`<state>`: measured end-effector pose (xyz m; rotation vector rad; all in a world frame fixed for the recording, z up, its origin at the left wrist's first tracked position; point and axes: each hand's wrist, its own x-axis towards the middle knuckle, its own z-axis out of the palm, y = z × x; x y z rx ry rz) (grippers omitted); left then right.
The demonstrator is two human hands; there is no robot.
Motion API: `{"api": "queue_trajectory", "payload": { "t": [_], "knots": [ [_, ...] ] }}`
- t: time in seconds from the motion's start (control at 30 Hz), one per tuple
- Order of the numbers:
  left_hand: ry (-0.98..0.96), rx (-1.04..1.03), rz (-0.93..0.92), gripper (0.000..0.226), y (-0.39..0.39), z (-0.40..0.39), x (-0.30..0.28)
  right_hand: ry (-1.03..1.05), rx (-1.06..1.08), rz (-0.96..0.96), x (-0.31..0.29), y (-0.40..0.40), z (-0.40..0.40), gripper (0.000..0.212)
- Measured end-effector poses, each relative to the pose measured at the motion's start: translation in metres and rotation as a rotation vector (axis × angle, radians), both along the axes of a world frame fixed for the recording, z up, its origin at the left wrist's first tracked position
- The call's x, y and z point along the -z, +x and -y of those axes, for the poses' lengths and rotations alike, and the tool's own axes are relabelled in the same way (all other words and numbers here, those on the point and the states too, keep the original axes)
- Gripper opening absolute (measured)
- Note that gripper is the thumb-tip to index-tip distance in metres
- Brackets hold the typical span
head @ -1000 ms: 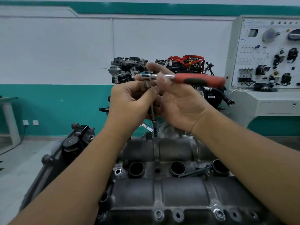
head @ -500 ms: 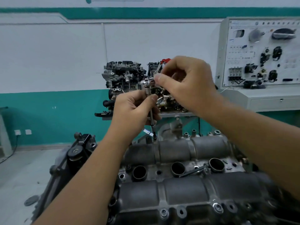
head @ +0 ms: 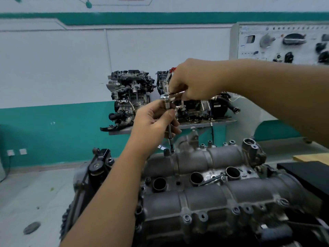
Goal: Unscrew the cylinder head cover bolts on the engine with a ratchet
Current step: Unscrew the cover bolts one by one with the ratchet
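The grey cylinder head cover (head: 222,195) of the engine fills the lower middle, with bolts (head: 187,218) along its near edge and three dark round wells. A ratchet head (head: 166,98) sits on a thin extension bar (head: 170,136) that stands upright on a bolt at the cover's far edge. My left hand (head: 153,122) grips the bar just under the ratchet head. My right hand (head: 194,81) is curled round the ratchet handle, which it hides almost fully.
A loose long bolt (head: 212,179) lies across the cover between two wells. Two display engines (head: 131,97) stand on a shelf at the wall behind. A white training panel (head: 284,45) is at the right, and a dark block (head: 306,173) lies right of the engine.
My right hand has moved along the red handle toward the ratchet head, so the handle is now hidden. The view has tilted and shifted, showing more of the engine's right end.
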<state>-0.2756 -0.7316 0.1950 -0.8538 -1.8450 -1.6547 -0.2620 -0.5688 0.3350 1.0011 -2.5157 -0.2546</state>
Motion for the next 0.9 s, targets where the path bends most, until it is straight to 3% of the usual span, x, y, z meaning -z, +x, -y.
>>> {"api": "queue_trajectory", "payload": {
  "t": [0.07,0.13,0.2,0.23,0.33,0.37,0.47,0.53,0.6,0.73,0.77,0.9],
  "knots": [
    [0.013,-0.021,-0.028,0.014,0.0,-0.001,0.0,0.024,0.03,0.017,-0.002,0.001,0.008,0.011],
    [0.042,-0.043,-0.068,0.022,0.0,-0.001,0.0,-0.054,0.083,0.275,-0.009,0.007,0.012,0.027],
    [0.054,-0.05,-0.073,0.023,0.001,0.0,-0.001,-0.108,0.117,0.451,-0.014,0.013,0.012,0.026],
    [0.051,-0.039,-0.052,0.019,0.0,0.0,-0.002,-0.096,0.129,0.422,-0.015,0.013,0.012,0.022],
    [0.034,-0.009,-0.003,0.008,0.0,0.0,-0.001,0.081,0.175,0.044,-0.01,0.01,0.021,0.014],
    [0.036,-0.015,-0.008,0.008,0.001,0.0,-0.001,0.1,0.193,0.031,-0.009,0.011,0.024,0.016],
    [0.056,-0.053,-0.047,0.011,0.003,0.0,-0.002,0.016,0.281,0.353,-0.013,0.019,0.03,0.031],
    [0.055,-0.053,-0.045,0.01,0.004,0.0,-0.003,-0.034,0.324,0.511,-0.017,0.024,0.03,0.029],
    [0.036,-0.034,-0.012,0.009,0.005,-0.001,-0.004,-0.049,0.318,0.473,-0.016,0.025,0.027,0.019],
    [0.031,-0.045,-0.003,0.009,0.004,-0.001,-0.003,0.049,0.288,0.037,-0.006,0.021,0.028,0.024],
    [0.043,-0.053,-0.007,0.009,0.004,-0.001,-0.002,0.037,0.293,0.054,-0.004,0.023,0.03,0.026],
    [0.024,-0.079,-0.026,0.012,0.001,-0.002,-0.001,-0.101,0.43,0.451,-0.008,0.036,0.03,0.024]
  ]
}}
